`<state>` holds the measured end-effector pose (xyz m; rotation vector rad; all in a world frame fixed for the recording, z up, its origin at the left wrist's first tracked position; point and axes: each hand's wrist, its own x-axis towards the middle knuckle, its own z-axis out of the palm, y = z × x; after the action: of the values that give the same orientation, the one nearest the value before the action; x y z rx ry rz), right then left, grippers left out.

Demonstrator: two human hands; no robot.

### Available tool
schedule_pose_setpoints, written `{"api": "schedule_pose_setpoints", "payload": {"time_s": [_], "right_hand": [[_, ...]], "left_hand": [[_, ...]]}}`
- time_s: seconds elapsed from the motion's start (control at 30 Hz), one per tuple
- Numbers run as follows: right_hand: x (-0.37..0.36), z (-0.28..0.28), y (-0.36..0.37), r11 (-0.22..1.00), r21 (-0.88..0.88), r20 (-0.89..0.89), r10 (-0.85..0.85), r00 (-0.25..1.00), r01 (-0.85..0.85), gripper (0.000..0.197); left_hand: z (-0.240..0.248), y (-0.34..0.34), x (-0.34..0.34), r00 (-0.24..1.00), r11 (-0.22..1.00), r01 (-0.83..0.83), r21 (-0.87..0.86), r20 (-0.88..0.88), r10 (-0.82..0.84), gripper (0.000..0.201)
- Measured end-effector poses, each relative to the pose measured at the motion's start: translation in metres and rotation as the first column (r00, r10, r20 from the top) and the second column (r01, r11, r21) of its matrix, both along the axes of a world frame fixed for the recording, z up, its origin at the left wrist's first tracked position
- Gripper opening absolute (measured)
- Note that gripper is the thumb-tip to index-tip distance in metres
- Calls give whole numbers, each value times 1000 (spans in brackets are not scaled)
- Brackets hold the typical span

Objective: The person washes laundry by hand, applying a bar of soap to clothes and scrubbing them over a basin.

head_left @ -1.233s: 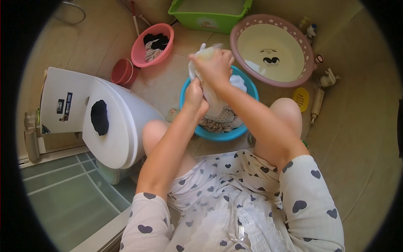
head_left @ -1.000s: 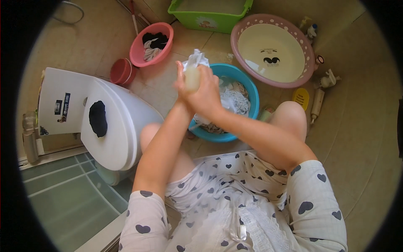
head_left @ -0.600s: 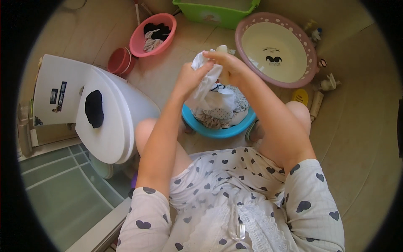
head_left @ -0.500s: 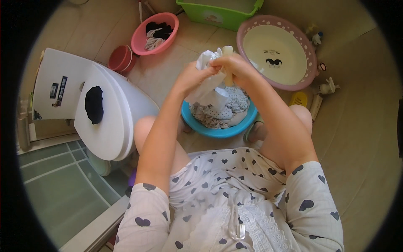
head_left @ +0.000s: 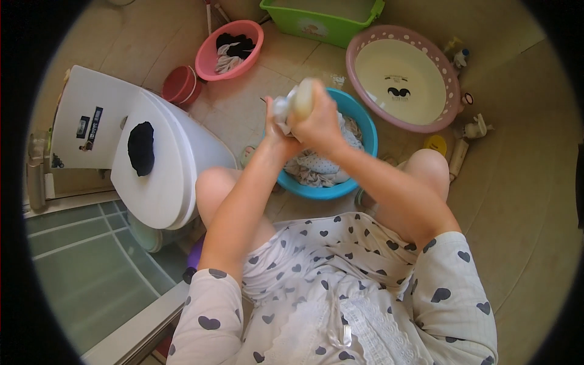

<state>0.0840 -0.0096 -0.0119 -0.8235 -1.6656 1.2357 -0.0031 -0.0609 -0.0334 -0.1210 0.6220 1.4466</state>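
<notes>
I hold the bar (head_left: 302,100) up in front of me, above the far left part of the blue basin (head_left: 328,194). My right hand (head_left: 320,126) is clamped round it, fingers curled over its right side, and its pale, rounded upper end juts out of my fist. The bar presses against the white cloth (head_left: 282,111), which is bunched just to its left and partly blurred. My left hand (head_left: 280,143) is under the cloth and touches it, thumb pointing up and clear of the bar; the other fingers are mostly hidden, so I cannot tell how tightly they close. My two hands meet at the heels, wrists near each other.

Below my grip, a heap of wet-looking laundry (head_left: 317,167), some of it dotted, fills much of the blue basin, which sits on the floor between my feet. To the left is the toilet (head_left: 161,182), lid down, with a black cloth (head_left: 142,149) lying flat on it. Beyond it stand the red bucket (head_left: 177,86) and the pink basin (head_left: 207,62), with dark and light clothes inside. Farther off are the green tub (head_left: 304,25) and, on the right, the mauve basin (head_left: 453,91), holding water. The yellow dish (head_left: 435,144) lies near my right knee.
</notes>
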Motion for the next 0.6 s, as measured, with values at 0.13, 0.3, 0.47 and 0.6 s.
{"api": "schedule_pose_setpoints", "payload": {"time_s": [0.13, 0.3, 0.47, 0.6], "right_hand": [[14, 13, -43, 907, 305, 314, 192, 930, -290, 57], [-9, -27, 20, 962, 244, 551, -241, 799, 122, 54], [-20, -36, 0, 917, -253, 240, -251, 938, 310, 47], [-22, 3, -45, 952, 21, 170, -305, 937, 306, 43]], "left_hand": [[-26, -1, -24, 922, 911, 308, 275, 151, -357, 43], [-24, 10, 32, 952, 995, -84, 57, -291, 97, 28], [-7, 6, 19, 976, 991, -122, 62, -176, 131, 42], [-55, -7, 2, 1000, 917, -6, 400, 5, 4, 44]]}}
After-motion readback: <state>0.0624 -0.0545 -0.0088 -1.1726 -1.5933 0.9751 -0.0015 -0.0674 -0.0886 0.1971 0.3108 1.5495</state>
